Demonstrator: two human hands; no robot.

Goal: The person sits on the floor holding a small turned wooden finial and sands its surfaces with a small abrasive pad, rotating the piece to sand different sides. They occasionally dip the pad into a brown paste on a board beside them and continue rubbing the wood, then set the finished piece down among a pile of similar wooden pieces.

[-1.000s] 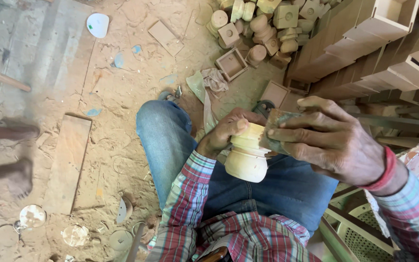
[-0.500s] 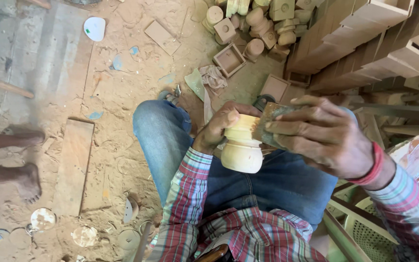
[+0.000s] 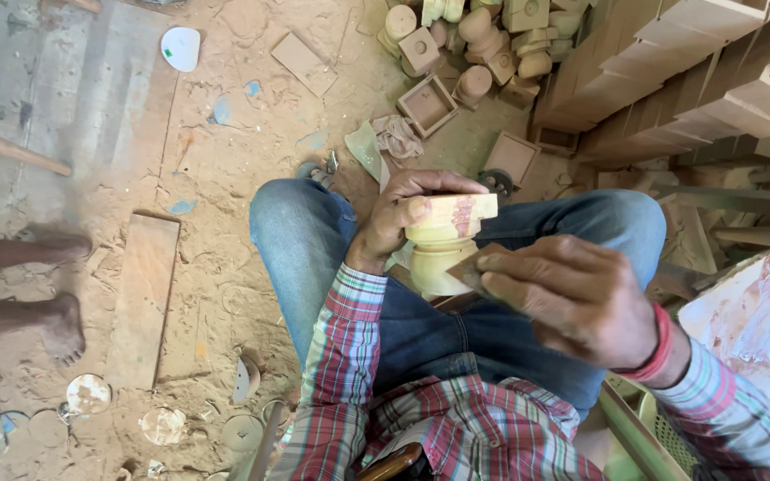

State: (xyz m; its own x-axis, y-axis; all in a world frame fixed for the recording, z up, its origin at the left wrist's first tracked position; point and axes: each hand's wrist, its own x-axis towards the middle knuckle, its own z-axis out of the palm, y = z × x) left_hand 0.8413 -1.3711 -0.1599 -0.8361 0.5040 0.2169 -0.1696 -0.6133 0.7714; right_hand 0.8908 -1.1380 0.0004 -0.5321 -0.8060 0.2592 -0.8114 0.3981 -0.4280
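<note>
Left hand [image 3: 394,218] grips turned wooden piece [image 3: 443,240]; right hand [image 3: 572,298] presses sandpaper [image 3: 467,270] against it.

Sawdust floor [image 3: 225,178], plank [image 3: 143,298], wooden blocks [image 3: 456,53]

A woodworking workshop: sawdust floor [image 3: 225,178], stacked turned wooden pieces [image 3: 483,36].

Around the turned wooden piece [image 3: 443,245] — a flat board [image 3: 143,298] lies far left, stacked wooden parts [image 3: 474,44] beyond it, wooden boxes [image 3: 706,62] beyond-right, jeans [image 3: 314,240] beneath.
</note>
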